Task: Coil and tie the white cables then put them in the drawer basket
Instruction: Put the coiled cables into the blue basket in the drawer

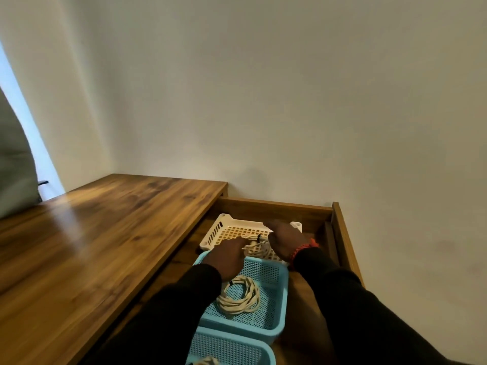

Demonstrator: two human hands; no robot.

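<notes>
both hands work at lower centre of the frame, over an open drawer (342, 233) beside the desk (105, 233). the left hand (226, 256) has its fingers curled toward a white cable bundle (257, 246) lying in the white basket (224, 227) and appears to pinch a strand, though the contact point is blurred. the right hand (286, 239) lies knuckles up over the right part of the same bundle; its fingertips are out of sight, so i cannot tell whether it grips or merely rests. a dark tie (259, 237) seems to sit on the bundle, too small to confirm as fastened. a second coiled cable (239, 296) lies in the middle blue basket (283, 283), partly under the left forearm, and a third coil (208, 360) is cut off at the bottom edge in the nearest blue basket (232, 346). risks, as judgement: if the tie is loose, letting go could allow the loops to spring open and spill over the low basket rim; a strand caught in the lattice floor could drag the light basket when a hand lifts; the left sleeve (184, 299) passing over the middle basket could snag and disturb the coil there. motion blur softens the hands, the drawer floor is largely masked by baskets and arms, and the cable ends are not discernible.
</notes>
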